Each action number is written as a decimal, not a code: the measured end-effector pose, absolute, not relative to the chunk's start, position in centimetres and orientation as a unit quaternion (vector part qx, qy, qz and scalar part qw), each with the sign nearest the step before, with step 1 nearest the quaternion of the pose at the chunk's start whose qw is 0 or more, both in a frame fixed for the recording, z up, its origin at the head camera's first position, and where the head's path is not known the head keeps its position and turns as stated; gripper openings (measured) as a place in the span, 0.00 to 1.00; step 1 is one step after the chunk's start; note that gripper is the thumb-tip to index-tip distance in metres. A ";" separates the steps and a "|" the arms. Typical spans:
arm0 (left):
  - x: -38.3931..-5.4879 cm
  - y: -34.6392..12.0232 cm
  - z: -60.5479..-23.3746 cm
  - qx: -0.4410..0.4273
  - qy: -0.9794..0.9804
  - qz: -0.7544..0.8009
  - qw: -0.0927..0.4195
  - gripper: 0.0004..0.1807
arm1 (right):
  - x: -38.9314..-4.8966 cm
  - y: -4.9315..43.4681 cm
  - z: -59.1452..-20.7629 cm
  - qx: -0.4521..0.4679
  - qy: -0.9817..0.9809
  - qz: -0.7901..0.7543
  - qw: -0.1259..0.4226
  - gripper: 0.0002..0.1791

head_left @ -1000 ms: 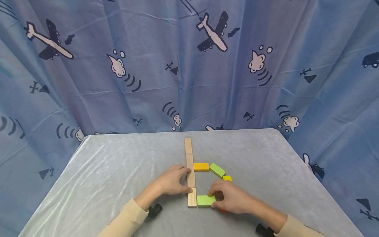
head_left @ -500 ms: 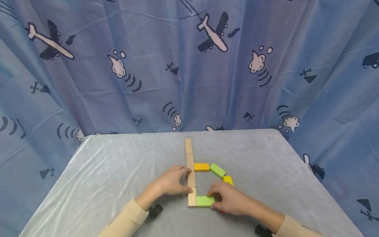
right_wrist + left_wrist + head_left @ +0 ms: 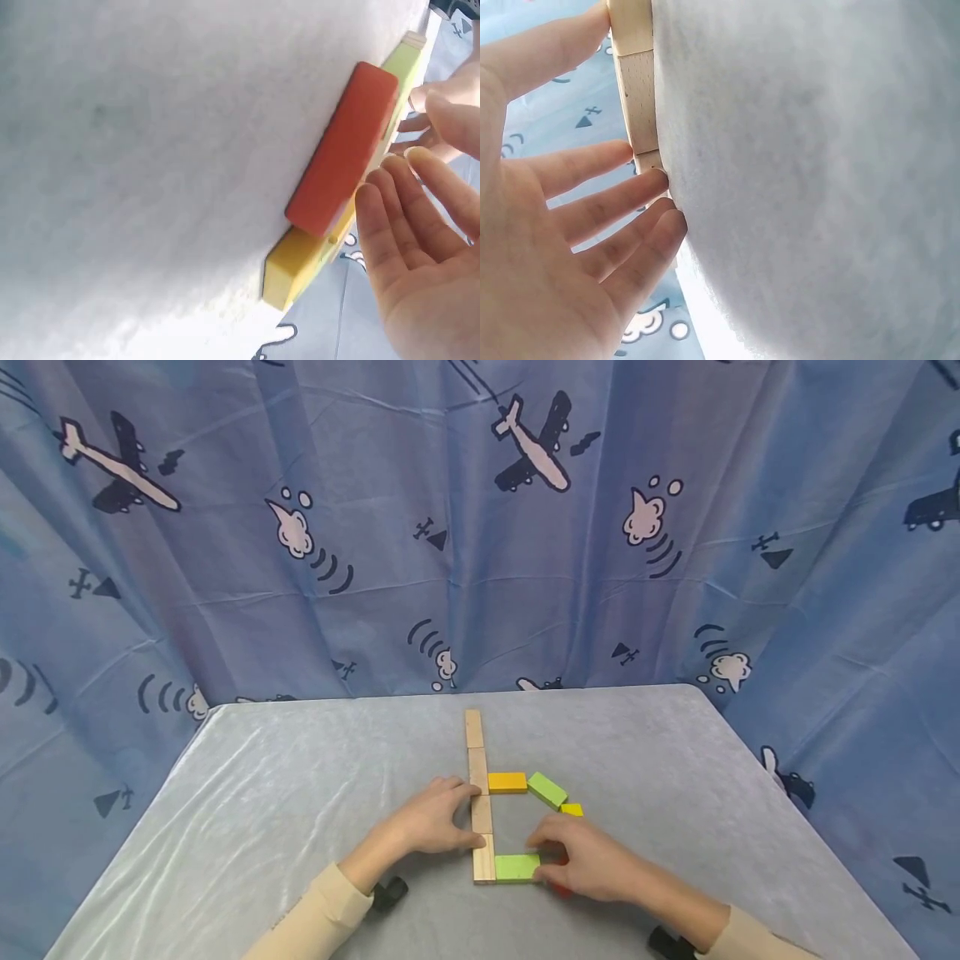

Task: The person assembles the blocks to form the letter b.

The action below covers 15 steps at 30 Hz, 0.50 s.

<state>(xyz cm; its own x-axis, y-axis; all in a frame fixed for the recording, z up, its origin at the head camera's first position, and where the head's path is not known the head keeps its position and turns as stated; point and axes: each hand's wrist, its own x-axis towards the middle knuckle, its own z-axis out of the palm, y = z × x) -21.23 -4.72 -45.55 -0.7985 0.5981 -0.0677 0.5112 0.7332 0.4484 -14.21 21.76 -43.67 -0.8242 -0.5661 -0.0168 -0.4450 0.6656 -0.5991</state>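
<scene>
A straight row of plain wooden blocks (image 3: 482, 815) runs away from me on the table. Against its left side my left hand (image 3: 433, 818) rests with thumb and fingertips touching the blocks, fingers extended in the left wrist view. At the row's near end, a light green block (image 3: 516, 867) lies crosswise, its left end against the wood. My right hand (image 3: 592, 858) is at that block's right end, thumb tip close to it and index finger raised off it. Beneath this hand is a red block (image 3: 345, 146), mostly hidden in the head view; in the right wrist view the relaxed fingers lie beside it.
An orange block (image 3: 507, 783) extends right from the wooden row. A second green block (image 3: 547, 790) slants from its end toward a yellow block (image 3: 572, 810), partly covered by my right hand. Pale cloth covers the table (image 3: 300, 760); a blue printed curtain (image 3: 375, 527) hangs behind.
The green block slid slightly left against the wooden row. My right index finger then came off it, and more of the red block shows under the hand. My left hand stayed put.
</scene>
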 end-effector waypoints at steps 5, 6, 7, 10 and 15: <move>-21.2 -4.7 -45.5 0.301 0.924 0.209 0.105 0.40 | -13.6 22.5 -43.0 -0.241 0.926 -0.278 0.089 0.15; -21.2 -4.7 -45.5 0.301 0.924 0.210 0.106 0.40 | -13.4 22.7 -43.0 -0.236 0.929 -0.271 0.085 0.15; -21.2 -4.7 -45.5 0.302 0.924 0.210 0.106 0.40 | -13.2 22.9 -42.9 -0.231 0.933 -0.264 0.078 0.15; -21.1 -4.7 -45.4 0.301 0.924 0.211 0.107 0.40 | -12.8 23.4 -43.0 -0.221 0.943 -0.243 0.050 0.15; -21.1 -4.7 -45.4 0.299 0.924 0.214 0.109 0.40 | -12.1 24.1 -43.3 -0.202 0.954 -0.219 0.028 0.17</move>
